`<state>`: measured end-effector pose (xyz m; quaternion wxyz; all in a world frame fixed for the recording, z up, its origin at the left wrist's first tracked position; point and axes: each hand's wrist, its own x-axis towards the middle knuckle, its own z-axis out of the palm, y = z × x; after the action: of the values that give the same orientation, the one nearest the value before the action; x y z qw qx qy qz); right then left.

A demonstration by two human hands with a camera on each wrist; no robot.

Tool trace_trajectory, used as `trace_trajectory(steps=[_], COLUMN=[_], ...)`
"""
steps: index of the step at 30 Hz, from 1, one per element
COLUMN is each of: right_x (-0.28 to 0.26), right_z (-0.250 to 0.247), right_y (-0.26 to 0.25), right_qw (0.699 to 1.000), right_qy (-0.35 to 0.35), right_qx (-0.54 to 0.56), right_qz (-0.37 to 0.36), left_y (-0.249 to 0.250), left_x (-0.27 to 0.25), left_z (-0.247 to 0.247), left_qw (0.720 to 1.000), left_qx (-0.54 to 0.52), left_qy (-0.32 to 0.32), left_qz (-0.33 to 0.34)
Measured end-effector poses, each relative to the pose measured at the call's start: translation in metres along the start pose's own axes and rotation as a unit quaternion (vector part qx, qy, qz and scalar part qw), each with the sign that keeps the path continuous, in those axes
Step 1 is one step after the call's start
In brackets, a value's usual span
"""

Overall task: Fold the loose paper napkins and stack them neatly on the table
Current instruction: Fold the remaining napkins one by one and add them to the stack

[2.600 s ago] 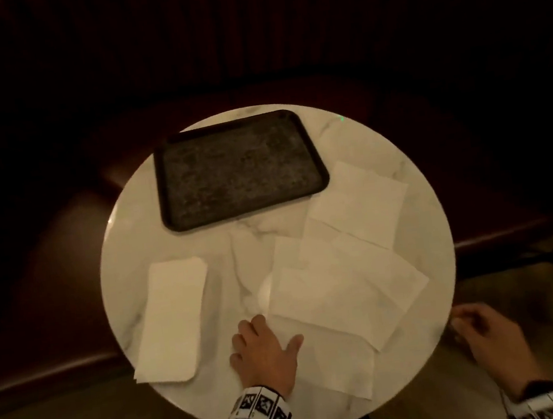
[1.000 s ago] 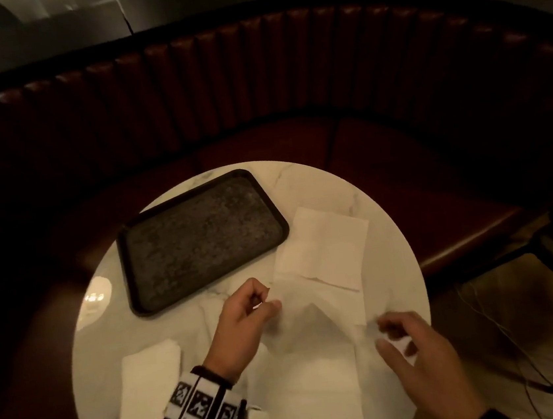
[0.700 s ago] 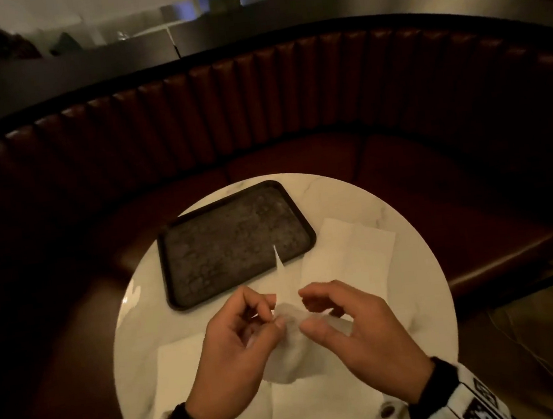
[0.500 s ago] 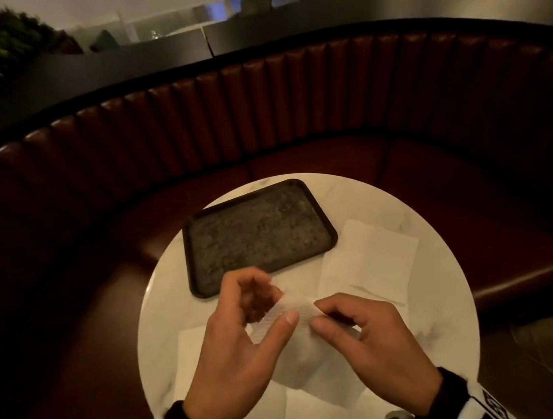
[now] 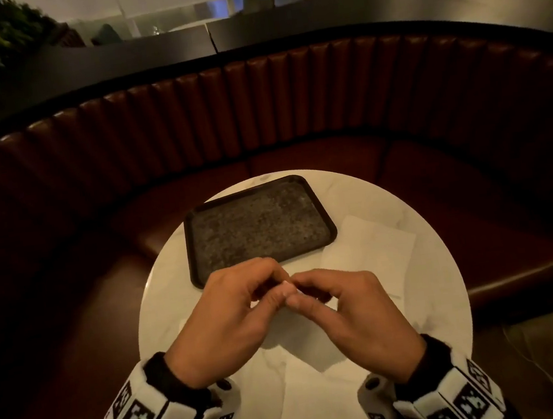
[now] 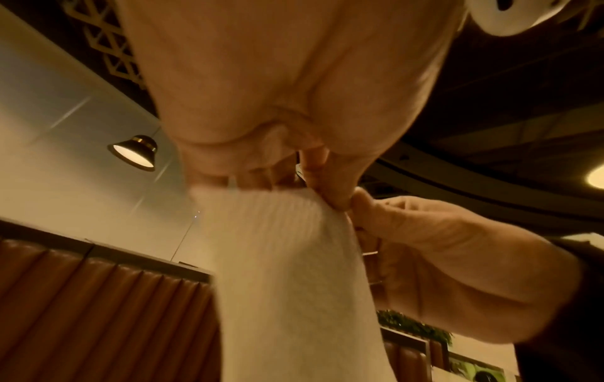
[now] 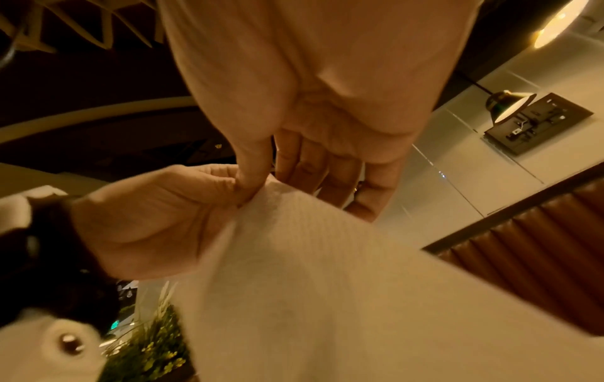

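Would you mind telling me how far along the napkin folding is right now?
Early on. Done: nothing folded shows clearly; the left of the table is hidden by the hands. In hand: left hand and right hand pinch one napkin in the air. Left: a loose napkin beside the tray, more under the wrists.

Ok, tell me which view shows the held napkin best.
The right wrist view: the napkin fills it, pinched by both hands. The left wrist view shows it narrower and blurred. In the head view, the hands hide most of it.
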<state>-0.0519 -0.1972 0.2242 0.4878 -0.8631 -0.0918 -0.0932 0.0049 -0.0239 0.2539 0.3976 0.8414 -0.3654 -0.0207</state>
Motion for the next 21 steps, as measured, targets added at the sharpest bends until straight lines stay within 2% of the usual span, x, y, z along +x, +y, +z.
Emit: trace_trajectory(steps=[3,6,9,13,15,18,21], right_x=[-0.003,-0.021,-0.038,-0.038,-0.029,-0.004,0.042], right_z=[0.003,0.004,0.004,0.010,0.019,0.045,0.084], right_y=[0.003,0.017,0.029,0.039,0.044,0.052,0.066], right_qw=[1.000,0.997,0.988,0.977,0.969,0.957,0.964], right_qy=[0.003,-0.013,-0.058,-0.091,-0.094,-0.124,-0.192], right_qx=[-0.003,0.011,0.037,0.082,0.107,0.106,0.012], right_qz=[0.009,0.077,0.137,0.173,0.202,0.238,0.184], left_y=[-0.007,-0.023,-0.042,-0.068,-0.084,-0.102,-0.118], left_x=[-0.003,-0.013,-0.032,-0.070,-0.097,-0.143,-0.183], left_z=[-0.008,-0.019,-0.025,-0.014,0.003,0.038,0.071], left_qw=[0.997,0.987,0.977,0.953,0.926,0.863,0.802], left_qx=[0.007,-0.033,-0.064,-0.136,-0.155,-0.221,-0.260], left_qy=[0.069,0.132,0.158,0.202,0.253,0.298,0.321], left_qz=[-0.040,-0.091,-0.127,-0.181,-0.233,-0.343,-0.431])
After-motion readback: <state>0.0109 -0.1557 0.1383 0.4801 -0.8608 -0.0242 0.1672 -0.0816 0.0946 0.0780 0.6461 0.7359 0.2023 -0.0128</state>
